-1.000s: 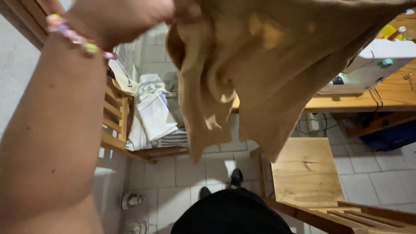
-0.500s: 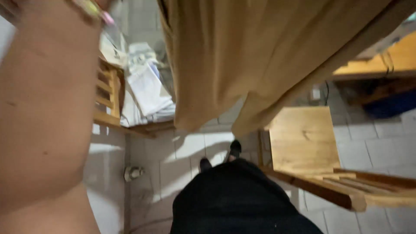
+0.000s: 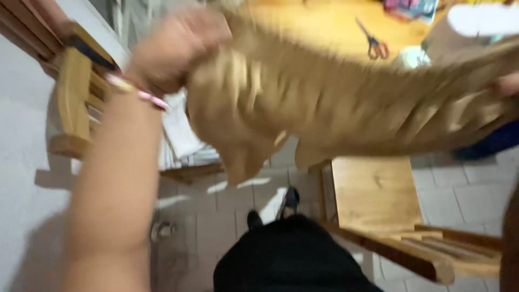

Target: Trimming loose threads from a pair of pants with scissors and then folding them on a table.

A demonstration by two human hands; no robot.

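A tan cloth [image 3: 335, 108] stretches across the upper part of the head view, blurred by motion. My left hand [image 3: 175, 48] grips its left end at the top, with a beaded bracelet [image 3: 138, 93] on the wrist. My right hand [image 3: 508, 85] shows only as a sliver at the right edge, holding the cloth's other end. The cloth hangs above a wooden chair [image 3: 378, 194] and sags in the middle.
A wooden table [image 3: 324, 21] behind the cloth carries scissors [image 3: 373, 43] and a colourful item. A second wooden chair [image 3: 75, 108] at left holds folded pale fabric [image 3: 184, 135]. Grey tiled floor [image 3: 216, 227] lies below, with my dark trousers and shoes.
The cloth has swung from hanging down in front of the camera to being pulled out sideways. My left hand came down into view, and the table top now shows.
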